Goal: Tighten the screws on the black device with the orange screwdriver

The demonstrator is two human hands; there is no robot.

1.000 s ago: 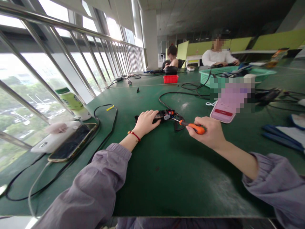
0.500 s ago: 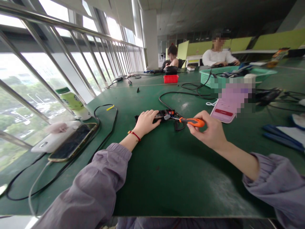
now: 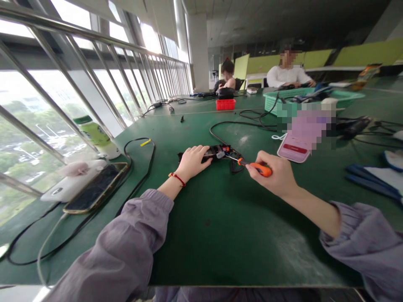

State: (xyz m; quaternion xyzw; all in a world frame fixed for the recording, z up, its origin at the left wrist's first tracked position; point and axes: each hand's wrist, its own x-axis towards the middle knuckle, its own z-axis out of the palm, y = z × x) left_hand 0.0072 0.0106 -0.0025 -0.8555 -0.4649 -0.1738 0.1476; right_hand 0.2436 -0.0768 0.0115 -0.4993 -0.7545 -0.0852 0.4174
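Observation:
My left hand [image 3: 195,161] is closed over a black device [image 3: 217,152] with its insides exposed, holding it against the green table [image 3: 220,235]. Red, grey and blue parts show at the device's right end, and a black cable runs from there. In my right hand [image 3: 275,173] is a screwdriver [image 3: 260,168] with an orange and black handle, gripped between thumb and fingers. Its metal shaft points left and slightly up to the device's right end. Whether the tip touches a screw is too small to tell.
Left of me lie a phone [image 3: 99,186], a white case-like object [image 3: 71,184] and a green-capped bottle [image 3: 97,136]. A pink phone [image 3: 294,147], a green basket [image 3: 273,105] and a red box [image 3: 226,105] stand farther off. Black cables cross the table. Two people sit beyond.
The screwdriver's handle has swung down a little, so the tool tilts more, and my right hand has shifted slightly with it. My left hand and the device stay in place.

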